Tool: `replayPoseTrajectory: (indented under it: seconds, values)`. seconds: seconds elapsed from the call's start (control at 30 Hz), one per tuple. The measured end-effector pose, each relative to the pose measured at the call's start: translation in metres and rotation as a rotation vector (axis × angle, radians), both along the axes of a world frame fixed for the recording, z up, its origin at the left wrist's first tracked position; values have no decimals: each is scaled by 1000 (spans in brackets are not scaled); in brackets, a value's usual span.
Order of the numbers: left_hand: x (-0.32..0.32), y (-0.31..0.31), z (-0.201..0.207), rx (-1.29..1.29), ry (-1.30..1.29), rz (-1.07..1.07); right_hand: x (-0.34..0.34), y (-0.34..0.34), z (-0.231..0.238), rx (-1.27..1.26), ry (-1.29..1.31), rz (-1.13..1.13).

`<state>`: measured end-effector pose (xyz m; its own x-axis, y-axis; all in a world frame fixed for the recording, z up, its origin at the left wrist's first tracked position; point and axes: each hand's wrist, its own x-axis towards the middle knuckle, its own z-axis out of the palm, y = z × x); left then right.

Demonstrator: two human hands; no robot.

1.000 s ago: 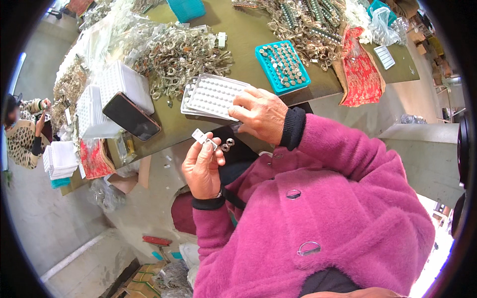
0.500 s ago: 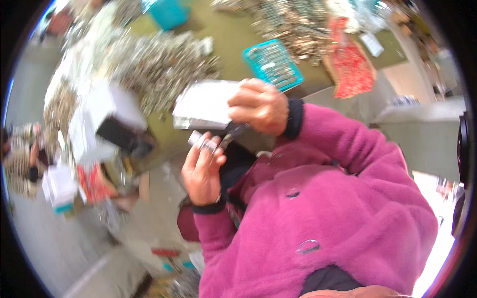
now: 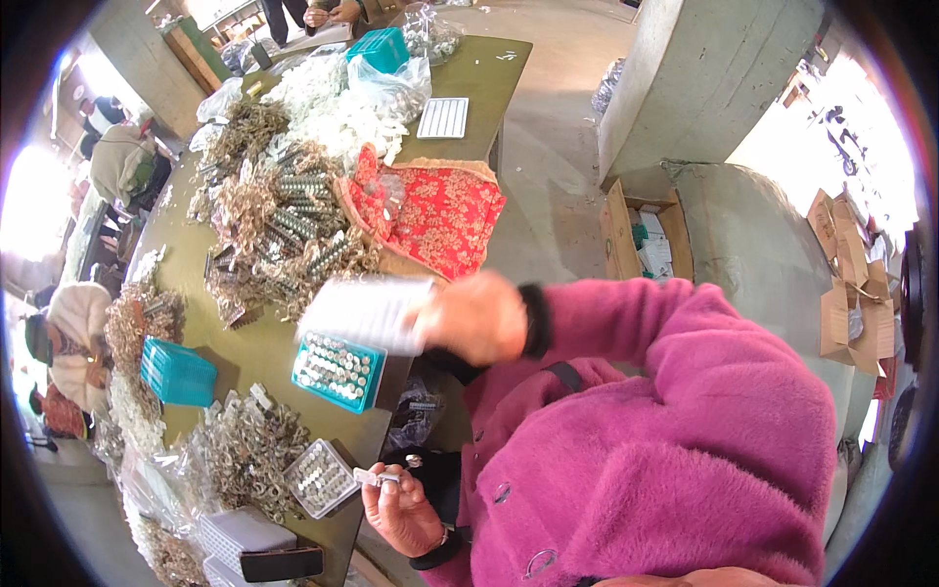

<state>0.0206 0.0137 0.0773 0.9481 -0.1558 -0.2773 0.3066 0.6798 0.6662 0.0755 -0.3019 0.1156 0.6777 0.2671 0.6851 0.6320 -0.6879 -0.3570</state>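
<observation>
Two bare hands out ahead of a fuzzy magenta coat; clock read from the right hand unless noted. Right hand, near mid-view, blurred: fingers closed on the near edge of a white tray, which juts out toward nine o'clock; rows show faintly on it, contents lost to blur. It overlaps the far edge of a teal tray between eight and nine; touching or above, cannot tell. Teal tray carries rows of small round metallic pieces. Left hand at seven o'clock, thumb and fingers pinched nearly together on a small white piece with metal at its end; a small shiny piece sits just beside the fingertips, whether gripped cannot tell. From the left hand: a pale square tray of round pieces toward ten, near; a dark phone at eight, against a stack of white trays. Pile of clear and metallic strips beyond the pale tray. Teal stack at nine, well apart on the olive tabletop. Tangled bundles, some dark green, toward ten. Red cloth with gold flowers between eleven and twelve; flat white slotted tray near twelve, farther off. Open cardboard box at two, on the floor.
</observation>
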Motion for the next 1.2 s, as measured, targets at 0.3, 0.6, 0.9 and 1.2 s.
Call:
replayPoseTrajectory:
  seconds: [0.3, 0.6, 0.9, 1.2]
  values:
    - [17, -49, 12, 99, 62, -69, 125, -215, -24, -551, -170, -871]
    - [48, -59, 28, 160, 82, -55, 245, -255, -94, -450, 214, -778]
    - [70, -60, 28, 109, 111, 12, 221, -196, -47, -126, -75, -480]
    - [36, -50, 32, 116, 29, 41, 79, 64, 13, 296, 267, 857]
